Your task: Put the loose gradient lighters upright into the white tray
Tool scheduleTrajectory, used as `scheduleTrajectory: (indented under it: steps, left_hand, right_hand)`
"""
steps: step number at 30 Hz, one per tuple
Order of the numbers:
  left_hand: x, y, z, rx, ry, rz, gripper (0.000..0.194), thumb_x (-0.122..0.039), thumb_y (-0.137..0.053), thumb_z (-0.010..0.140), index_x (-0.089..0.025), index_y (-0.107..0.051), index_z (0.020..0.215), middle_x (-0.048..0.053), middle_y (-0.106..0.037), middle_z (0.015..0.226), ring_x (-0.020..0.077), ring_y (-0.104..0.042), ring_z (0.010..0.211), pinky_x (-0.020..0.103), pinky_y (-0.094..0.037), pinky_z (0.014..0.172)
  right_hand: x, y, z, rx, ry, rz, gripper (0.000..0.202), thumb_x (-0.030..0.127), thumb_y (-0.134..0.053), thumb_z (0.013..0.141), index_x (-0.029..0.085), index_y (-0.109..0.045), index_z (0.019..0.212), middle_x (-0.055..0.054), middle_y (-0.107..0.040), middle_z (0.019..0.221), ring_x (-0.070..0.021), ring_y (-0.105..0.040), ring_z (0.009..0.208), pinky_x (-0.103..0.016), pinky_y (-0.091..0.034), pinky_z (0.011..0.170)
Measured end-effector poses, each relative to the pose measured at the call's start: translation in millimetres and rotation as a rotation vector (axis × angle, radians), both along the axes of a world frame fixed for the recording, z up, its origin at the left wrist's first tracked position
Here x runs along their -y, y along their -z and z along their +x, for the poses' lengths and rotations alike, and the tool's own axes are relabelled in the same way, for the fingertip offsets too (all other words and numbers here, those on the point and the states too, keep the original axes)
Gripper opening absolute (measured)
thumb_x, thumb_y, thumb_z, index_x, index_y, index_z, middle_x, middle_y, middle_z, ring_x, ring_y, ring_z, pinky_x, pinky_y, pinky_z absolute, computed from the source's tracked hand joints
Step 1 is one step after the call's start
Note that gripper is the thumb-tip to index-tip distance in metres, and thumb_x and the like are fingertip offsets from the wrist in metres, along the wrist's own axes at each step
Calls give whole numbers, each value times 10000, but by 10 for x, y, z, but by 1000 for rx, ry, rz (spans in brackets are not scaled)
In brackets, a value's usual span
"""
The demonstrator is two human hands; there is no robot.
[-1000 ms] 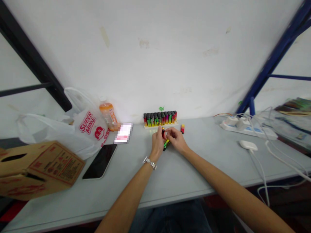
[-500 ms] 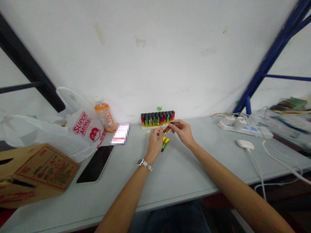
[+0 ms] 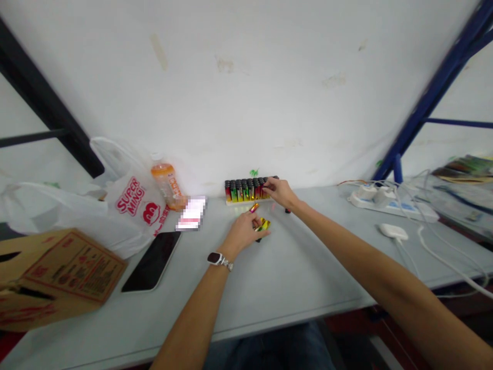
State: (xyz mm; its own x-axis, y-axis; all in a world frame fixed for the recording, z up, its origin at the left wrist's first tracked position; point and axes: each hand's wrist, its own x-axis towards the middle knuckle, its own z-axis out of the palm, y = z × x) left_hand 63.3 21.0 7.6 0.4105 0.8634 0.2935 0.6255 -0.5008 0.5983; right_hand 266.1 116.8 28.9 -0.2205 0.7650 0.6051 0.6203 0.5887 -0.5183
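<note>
Left hand [image 3: 243, 230]: rests on the grey table [image 3: 292, 267] near centre, fingers curled together around a small bundle of loose lighters [image 3: 263, 225]; yellow and green bodies show just right of the fingers, and one red-gold tip pokes up at the far side of the hand. A wristwatch [image 3: 219, 259] sits on this wrist.

Right hand [image 3: 280, 191]: reaches to the far side of the table, fingertips pinched together at the right end of the lighter rack [image 3: 246, 191]. Whether it grips a lighter cannot be told; the fingers cover that end.

Lighter rack: a pale tray against the white wall, far centre, holding a row of upright lighters with black caps and bodies of red, green and yellow.

One dark small item [image 3: 287, 210] lies on the table just near of the right wrist; too small to identify.

Left part of table: orange drink bottle [image 3: 166, 184] upright near the wall; white plastic bag [image 3: 131, 205] with red print beside it; a blurred white card [image 3: 191, 213] right of the bottle; a dark phone [image 3: 151, 261] lying flat, screen up; a cardboard box [image 3: 57, 275] at the near left edge.

Right part of table: white power strip [image 3: 389, 201] with plugs, a white adapter [image 3: 391, 230] nearer, and white cables trailing off the edge.
</note>
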Motion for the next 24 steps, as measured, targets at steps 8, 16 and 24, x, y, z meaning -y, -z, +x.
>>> scheduleTrajectory:
  steps: [8, 16, 24]
  left_hand:
    - [24, -41, 5, -43, -56, -9, 297, -349, -810, 653, -187, -585, 758, 14, -623, 776, 176, -551, 699, 295, -401, 645]
    - [33, -42, 21, -135, -60, 45, 212, -322, -792, 697, -190, -642, 769, 54, -631, 909, 222, -609, 839, 331, -460, 774]
    - [61, -14, 62, -210, -31, 118, 151, -315, -726, 792, -186, -647, 789, 86, -638, 969, 256, -597, 946, 368, -461, 844]
  right_hand:
    - [-74, -88, -51, -28, -36, -77, 60, 206, -632, 793, 169, -672, 818, -20, -695, 756, -152, -596, 686, -268, -449, 678]
    - [-77, -31, -38, -38, 14, -88, 96, 214, -617, 821, 157, -693, 838, -31, -667, 769, -159, -581, 703, -294, -468, 720]
    - [90, 42, -23, 126, 134, 63, 275, 286, -591, 878, 178, -713, 1099, -87, -486, 1018, -205, -563, 879, -378, -476, 918]
